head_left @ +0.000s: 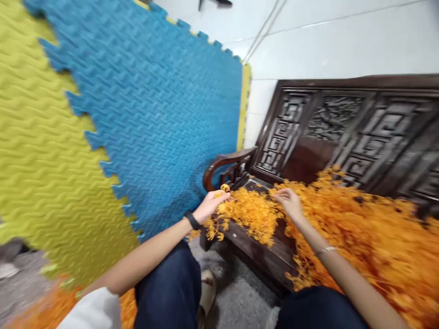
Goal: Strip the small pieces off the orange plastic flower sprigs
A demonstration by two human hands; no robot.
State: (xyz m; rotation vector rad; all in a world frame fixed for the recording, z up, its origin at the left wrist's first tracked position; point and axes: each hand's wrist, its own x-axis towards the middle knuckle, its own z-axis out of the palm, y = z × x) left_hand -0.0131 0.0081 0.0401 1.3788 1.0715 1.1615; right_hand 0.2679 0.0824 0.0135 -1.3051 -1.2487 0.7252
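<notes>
A blue foam mat [164, 91] and a yellow foam mat [37, 160] interlock beside a dark carved wooden bench [343, 123]; white tiles [343, 41] lie beyond.

The head-worn camera looks forward and down, close over the left hand [210, 205] and right hand [291, 202] at a carved wooden bench [308, 160]. The view is rolled sideways.

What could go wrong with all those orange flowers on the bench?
The orange flowers hang over the front edge of the wooden bench, so a nudge from the right hand might tip some onto the floor. The small flower pinched in the left hand could also slip.
</notes>
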